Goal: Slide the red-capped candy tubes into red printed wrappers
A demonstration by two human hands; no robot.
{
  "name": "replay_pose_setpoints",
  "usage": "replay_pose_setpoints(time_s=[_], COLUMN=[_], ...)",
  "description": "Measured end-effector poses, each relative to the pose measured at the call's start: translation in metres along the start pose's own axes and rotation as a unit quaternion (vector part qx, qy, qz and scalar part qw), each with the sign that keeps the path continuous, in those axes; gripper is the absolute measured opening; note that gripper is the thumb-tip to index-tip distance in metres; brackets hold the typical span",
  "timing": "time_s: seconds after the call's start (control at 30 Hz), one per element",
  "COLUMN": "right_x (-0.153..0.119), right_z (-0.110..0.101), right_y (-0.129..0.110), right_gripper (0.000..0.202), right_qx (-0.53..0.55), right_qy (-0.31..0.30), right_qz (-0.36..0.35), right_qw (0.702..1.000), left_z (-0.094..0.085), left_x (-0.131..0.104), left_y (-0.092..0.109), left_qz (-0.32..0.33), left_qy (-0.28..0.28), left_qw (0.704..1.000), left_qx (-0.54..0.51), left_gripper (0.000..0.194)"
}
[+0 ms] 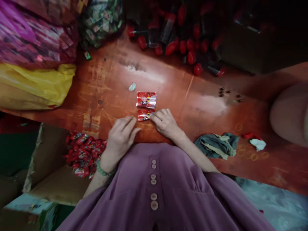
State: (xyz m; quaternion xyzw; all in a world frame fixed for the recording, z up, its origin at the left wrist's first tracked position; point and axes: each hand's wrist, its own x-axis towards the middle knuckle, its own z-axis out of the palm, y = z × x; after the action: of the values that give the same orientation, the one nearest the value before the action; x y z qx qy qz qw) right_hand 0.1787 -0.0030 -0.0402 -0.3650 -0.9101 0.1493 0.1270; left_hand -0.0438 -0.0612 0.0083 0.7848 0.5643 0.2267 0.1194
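Two small red printed packets lie in front of me on the reddish tabletop. The upper packet (pixel 146 99) rests flat, with neither hand on it. Closer to me is the lower packet (pixel 143 115); the thumb and fingertips of my right hand (pixel 166 123) pinch its right end. My left hand (pixel 121 134) is just left of that packet, its thumb held apart from bent fingers and nothing visible between them. A green bead bracelet (pixel 105 171) circles the left wrist.
A cardboard box (pixel 51 160) with many red packets (pixel 84 154) stands below the table's left edge. Bulky bags (pixel 36 85) fill the back left. Red-capped clear jars (pixel 168 32) crowd the back. To the right are a grey cloth (pixel 218 145) and a rounded container (pixel 290 115).
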Motion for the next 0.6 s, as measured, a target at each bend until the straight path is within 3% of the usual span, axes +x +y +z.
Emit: replay_pose_setpoints(time_s=[0.1,0.27,0.37,0.43,0.5,0.6], right_x=[0.003,0.009,0.015,0.020,0.026,0.034], right_z=[-0.002,-0.011,-0.035,-0.060,-0.087,-0.120], right_y=[-0.003,-0.008,-0.005,0.009,0.038,0.099], right_gripper=[0.031,0.022,0.012,0.015,0.019,0.020], right_qx=[-0.017,0.011,0.073,0.136,0.142,0.008], right_qy=[-0.009,-0.058,-0.089,-0.088,-0.014,0.139], right_qz=[-0.013,0.013,0.008,0.003,0.050,0.224], right_qw=[1.000,0.998,0.993,0.987,0.988,0.965], left_z=[0.024,0.036,0.036,0.038,0.040,0.045], left_x=[0.027,0.038,0.038,0.038,0.039,0.040], left_y=[0.012,0.005,-0.001,-0.004,-0.007,-0.010], left_qz=[0.052,0.128,0.147,0.132,0.106,0.082], left_qy=[-0.035,-0.035,-0.014,-0.005,-0.004,0.007], left_qw=[0.998,0.990,0.988,0.990,0.994,0.997], left_qx=[0.019,0.055,0.052,0.050,0.040,0.001], left_gripper=[0.031,0.019,0.018,0.016,0.012,0.011])
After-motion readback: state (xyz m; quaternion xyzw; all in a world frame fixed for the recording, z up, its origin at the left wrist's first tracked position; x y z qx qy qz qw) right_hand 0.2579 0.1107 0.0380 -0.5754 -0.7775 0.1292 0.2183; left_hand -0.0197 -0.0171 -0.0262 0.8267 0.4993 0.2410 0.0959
